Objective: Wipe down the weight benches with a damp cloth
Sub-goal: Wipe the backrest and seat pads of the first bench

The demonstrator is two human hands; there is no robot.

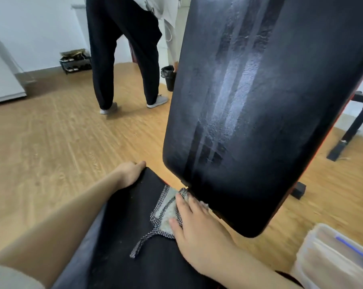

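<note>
A black weight bench fills the view: its flat seat pad (126,222) lies below me and its raised backrest (259,101) tilts up at the right, showing pale wet streaks down its middle. A grey cloth with a checked border (163,213) lies on the seat near the gap under the backrest. My right hand (197,230) presses flat on the cloth, fingers spread toward the gap. My left hand (130,174) grips the seat's far left corner, thumb on top.
A person in black trousers and grey shoes (126,59) stands on the wooden floor (51,132) beyond the bench. A black bin (169,77) stands behind the backrest. A clear plastic box (332,257) sits at lower right. Black frame legs (351,126) stand at right.
</note>
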